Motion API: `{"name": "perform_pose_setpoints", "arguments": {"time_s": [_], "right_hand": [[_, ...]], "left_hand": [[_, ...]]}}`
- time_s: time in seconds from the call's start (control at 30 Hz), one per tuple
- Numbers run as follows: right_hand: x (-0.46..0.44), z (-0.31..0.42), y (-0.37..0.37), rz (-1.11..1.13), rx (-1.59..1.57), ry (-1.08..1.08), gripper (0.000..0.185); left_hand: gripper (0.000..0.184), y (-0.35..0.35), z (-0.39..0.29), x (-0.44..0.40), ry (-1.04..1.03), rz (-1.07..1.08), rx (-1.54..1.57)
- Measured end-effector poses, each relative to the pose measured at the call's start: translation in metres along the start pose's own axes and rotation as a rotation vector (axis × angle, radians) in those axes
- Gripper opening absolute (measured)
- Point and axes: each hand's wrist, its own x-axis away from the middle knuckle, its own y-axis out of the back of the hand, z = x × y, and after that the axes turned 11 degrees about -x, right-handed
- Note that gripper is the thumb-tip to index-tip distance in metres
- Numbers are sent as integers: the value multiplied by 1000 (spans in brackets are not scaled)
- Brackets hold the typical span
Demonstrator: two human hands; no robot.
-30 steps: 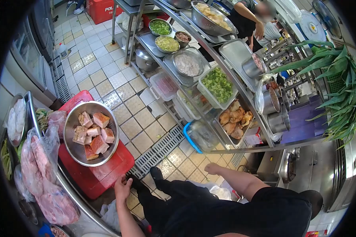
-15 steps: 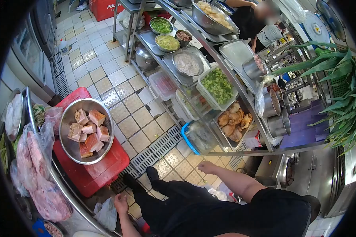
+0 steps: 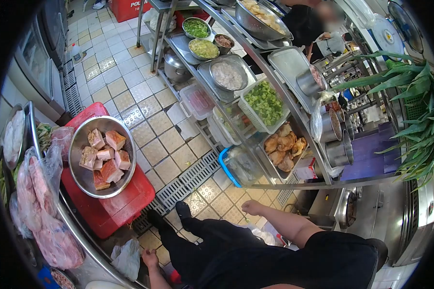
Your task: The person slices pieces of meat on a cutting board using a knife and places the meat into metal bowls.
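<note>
My left hand (image 3: 150, 257) hangs low beside a crumpled clear plastic bag (image 3: 126, 259), its fingers loosely bent and holding nothing visible. Over the floor near the shelf, my right hand (image 3: 251, 207) hangs with its fingers curled and nothing seen in it. A steel bowl (image 3: 77, 177) of browned pork chunks (image 3: 112, 169) rests on a red plastic box (image 3: 130, 204) at my left. Neither hand touches the bowl. Bagged raw meat (image 3: 48, 216) lies on the steel counter left of the box.
A steel rack (image 3: 270, 62) at the right bears bowls of chopped greens (image 3: 196, 28), a basket of green vegetables (image 3: 261, 103) and a tray of cooked chicken (image 3: 284, 147). Leafy greens (image 3: 414, 106) hang over the far right. Another person (image 3: 304, 29) stands behind the rack. A drain grate (image 3: 188, 179) crosses the tiled floor.
The view has shifted slightly, so the bowl and red box appear a little farther left and lower. My left hand appears lower in view. Both hands still hang at my sides.
</note>
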Motion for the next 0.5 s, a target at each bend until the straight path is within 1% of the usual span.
{"name": "perform_pose_setpoints", "arguments": {"time_s": [0.03,0.2,0.23,0.27,0.5], "right_hand": [[0,1,0,-11,-3,10,28],[2,8,1,-6,-3,0,27],[2,9,1,2,16,34,28],[3,10,1,10,35,68,28],[5,15,-1,5,21,55,29]], "left_hand": [[42,-1,1,1,58,9,75],[40,0,2,12,134,-20,103],[40,1,1,13,164,-25,128],[40,-1,5,11,165,-24,127],[38,0,6,11,153,-61,134]]}}
